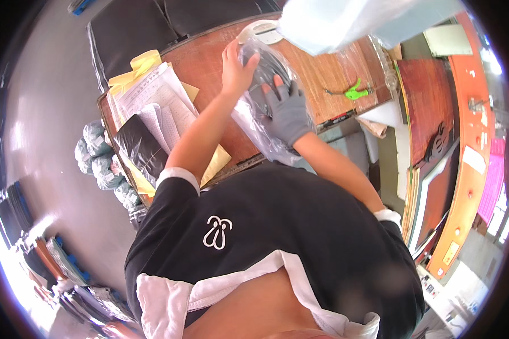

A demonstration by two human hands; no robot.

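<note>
A clear plastic bag (253,121) with a dark, folded item (266,63) inside lies on the wooden table in front of me. What the item is, I cannot make out through the shiny film. My left hand (236,69), bare, rests along the bag's left edge, with its fingers stretched out and its thumb toward the film. On the right side of the bag my right hand (288,113) lies flat, fingers spread. It wears a grey glove that leaves some fingertips bare. Neither hand grips the bag.
Papers (152,93), yellow sheets (138,66) and a black plastic package (141,141) cover the table's left end. A green air gun (356,90) lies to the right. Clear film (345,25) hangs over the far side. Wrapped bundles (99,152) stand left of the table.
</note>
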